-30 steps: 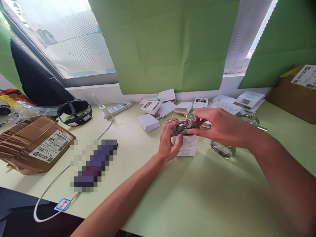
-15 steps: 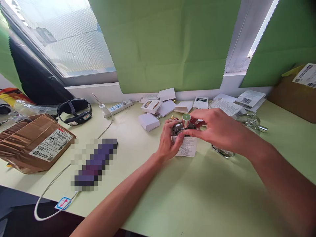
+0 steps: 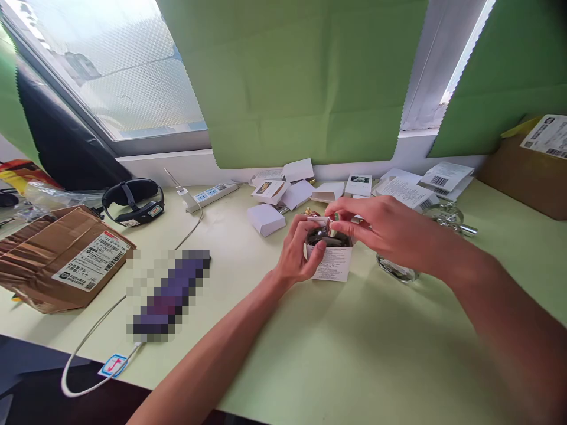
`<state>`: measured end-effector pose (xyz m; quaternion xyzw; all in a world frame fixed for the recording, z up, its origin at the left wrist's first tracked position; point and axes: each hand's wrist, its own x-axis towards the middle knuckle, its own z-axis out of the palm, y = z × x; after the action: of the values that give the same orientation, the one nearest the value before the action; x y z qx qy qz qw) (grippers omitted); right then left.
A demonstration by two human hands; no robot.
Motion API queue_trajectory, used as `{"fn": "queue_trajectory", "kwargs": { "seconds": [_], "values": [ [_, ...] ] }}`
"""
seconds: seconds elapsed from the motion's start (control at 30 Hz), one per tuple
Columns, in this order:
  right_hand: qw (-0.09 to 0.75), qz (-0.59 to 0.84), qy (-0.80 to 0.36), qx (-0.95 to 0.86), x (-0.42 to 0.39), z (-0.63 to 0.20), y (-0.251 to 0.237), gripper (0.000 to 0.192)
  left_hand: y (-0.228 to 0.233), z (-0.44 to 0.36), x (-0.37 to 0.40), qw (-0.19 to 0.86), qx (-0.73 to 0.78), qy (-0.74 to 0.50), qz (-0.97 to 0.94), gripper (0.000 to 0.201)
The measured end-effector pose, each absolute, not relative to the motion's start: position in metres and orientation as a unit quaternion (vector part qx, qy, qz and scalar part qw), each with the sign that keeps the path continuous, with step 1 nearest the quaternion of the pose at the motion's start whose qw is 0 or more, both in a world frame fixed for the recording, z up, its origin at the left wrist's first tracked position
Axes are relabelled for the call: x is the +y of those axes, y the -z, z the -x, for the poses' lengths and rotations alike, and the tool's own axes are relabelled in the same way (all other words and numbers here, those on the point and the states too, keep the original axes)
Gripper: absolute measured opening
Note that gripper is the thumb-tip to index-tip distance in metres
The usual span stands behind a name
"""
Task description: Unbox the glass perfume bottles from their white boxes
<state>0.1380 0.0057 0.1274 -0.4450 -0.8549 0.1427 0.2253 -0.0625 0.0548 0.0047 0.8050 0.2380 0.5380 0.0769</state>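
Observation:
Centre right, a small white carton [image 3: 333,264] with printed text stands on the table, its top open. My left hand [image 3: 297,251] wraps round its left side, thumb at the front rim. Inside sits a dark, glossy, rounded bottle [image 3: 328,237], mostly hidden by the carton walls. Over the opening, my right hand [image 3: 370,219] has thumb and index finger close together at the bottle's top. What lies between those fingertips is too small to tell. Just behind the hands shows a small gold-topped item [image 3: 309,211], partly covered.
Flattened and open white cartons [image 3: 267,219] lie along the wall. Clear glass bottles [image 3: 396,268] stand beneath and beyond my right forearm. At left are a brown parcel [image 3: 66,260], a black headset [image 3: 133,200], a power strip [image 3: 212,196] and a blurred phone [image 3: 172,295] on a white cable.
The bottle has gone lower into the carton, and its silver cap no longer stands out above the rim. My right fingers have moved slightly left and loosened from round the bottle.

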Motion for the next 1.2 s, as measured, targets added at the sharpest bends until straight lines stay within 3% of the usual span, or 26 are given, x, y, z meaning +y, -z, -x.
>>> {"fn": "queue_trajectory", "kwargs": {
  "seconds": [0.2,0.37,0.47,0.57,0.77,1.0,1.2],
  "values": [
    [0.096,0.467,-0.068,-0.876,0.008,-0.125,-0.111,0.03,-0.004,0.058,0.051,0.074,0.247,-0.553,-0.792,0.017],
    [0.11,0.41,-0.06,-0.903,0.007,-0.127,-0.106,0.031,0.002,0.055,0.051,0.122,0.246,-0.576,-0.77,0.026],
    [0.197,0.397,-0.103,-0.891,0.012,-0.143,-0.117,0.029,0.005,0.054,0.05,0.203,0.252,-0.595,-0.736,0.033],
    [0.238,0.5,-0.165,-0.816,0.021,-0.164,-0.124,0.031,0.005,0.052,0.048,0.255,0.265,-0.614,-0.698,0.035],
    [0.115,0.48,-0.389,-0.778,0.034,-0.184,-0.112,0.051,0.006,0.052,0.045,0.297,0.282,-0.597,-0.69,0.03],
    [0.101,0.392,-0.435,-0.804,0.037,-0.176,-0.11,0.032,0.009,0.051,0.046,0.28,0.277,-0.594,-0.701,0.02],
    [0.097,0.352,-0.478,-0.799,0.039,-0.174,-0.105,0.035,0.006,0.05,0.045,0.246,0.307,-0.589,-0.706,0.02]
  ]
}}
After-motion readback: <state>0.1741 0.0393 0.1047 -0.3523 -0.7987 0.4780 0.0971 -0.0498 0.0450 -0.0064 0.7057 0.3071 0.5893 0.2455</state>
